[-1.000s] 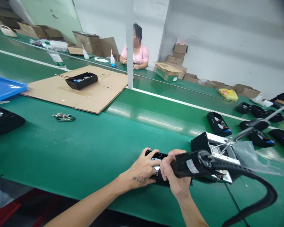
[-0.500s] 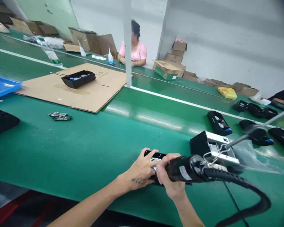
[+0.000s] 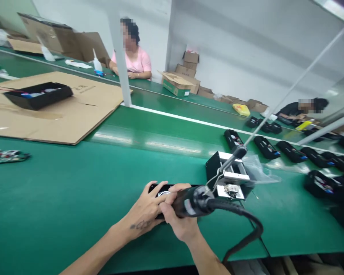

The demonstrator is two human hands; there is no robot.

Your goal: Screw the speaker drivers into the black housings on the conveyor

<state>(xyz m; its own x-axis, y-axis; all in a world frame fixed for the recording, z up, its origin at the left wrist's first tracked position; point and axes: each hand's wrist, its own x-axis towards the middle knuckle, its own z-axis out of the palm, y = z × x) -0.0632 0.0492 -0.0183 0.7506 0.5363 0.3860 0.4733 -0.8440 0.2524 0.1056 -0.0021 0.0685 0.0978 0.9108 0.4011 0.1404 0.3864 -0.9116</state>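
My left hand [image 3: 145,212] presses down on a small black device [image 3: 160,190] lying on the green belt [image 3: 74,198], fingers curled over its near edge. My right hand [image 3: 176,221] is wrapped round a black electric screwdriver [image 3: 196,201], whose tip end is hidden between my hands at the device. A thick black cable [image 3: 243,229] runs from the tool's rear, and a wire hanger with a thin line [image 3: 275,105] holds it from above. Just behind the tool stands a black and silver box [image 3: 227,177].
A flat cardboard sheet [image 3: 74,110] with a black tray [image 3: 37,95] lies at left; circuit boards [image 3: 5,156] rest near it. Several black housings [image 3: 292,152] line the belt at right. A person in pink [image 3: 132,61] sits across; another person [image 3: 304,109] works far right. A white post [image 3: 120,68] stands mid-belt.
My view has swung to the right, bringing the right end of the line and a second person into sight. Both hands stay on the device and screwdriver, the tool now more upright.
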